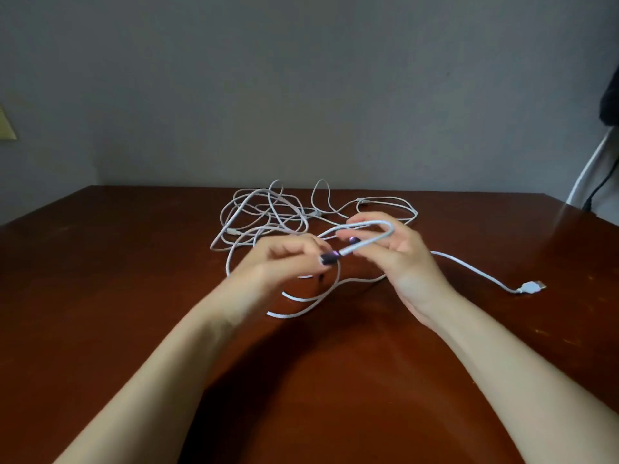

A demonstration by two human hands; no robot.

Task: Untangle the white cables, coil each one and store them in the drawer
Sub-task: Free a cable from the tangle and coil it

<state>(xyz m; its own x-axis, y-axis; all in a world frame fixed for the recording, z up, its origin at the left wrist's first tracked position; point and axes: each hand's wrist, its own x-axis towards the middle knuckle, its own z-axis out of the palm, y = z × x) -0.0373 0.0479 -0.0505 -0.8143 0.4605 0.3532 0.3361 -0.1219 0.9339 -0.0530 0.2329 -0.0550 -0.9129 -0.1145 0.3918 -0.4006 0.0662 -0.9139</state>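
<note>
**Head view: both hands on one white cable (390,229) above the table (134,296)**

Head view looks down over two bare forearms that reach out across a dark reddish-brown wooden table. The left hand (288,259) has its fingers curled and pinches a stretch of the white cable between thumb and fingertips, with a dark-painted nail showing at the grip. The right hand (405,259) is just beside it, palm turned towards the left hand. Its fingers are bent, and the cable makes a tight U-shaped bend hooked round them. Both hands are raised a little off the table top and are nearly touching each other.

From under the right hand the cable runs off to the right along the wood and ends in a white plug (532,287) lying flat, well apart from the hands. More slack curves on the table below the two hands, in loose arcs near the wrists.

Behind the hands, near the far edge of the table, lies a tangle (268,216) of white cables in many crossing loops, some lifting off the surface. How many cables it holds cannot be told. A plain grey wall (301,78) stands behind the table, and a dark shape (610,95) shows at the right edge.
</note>
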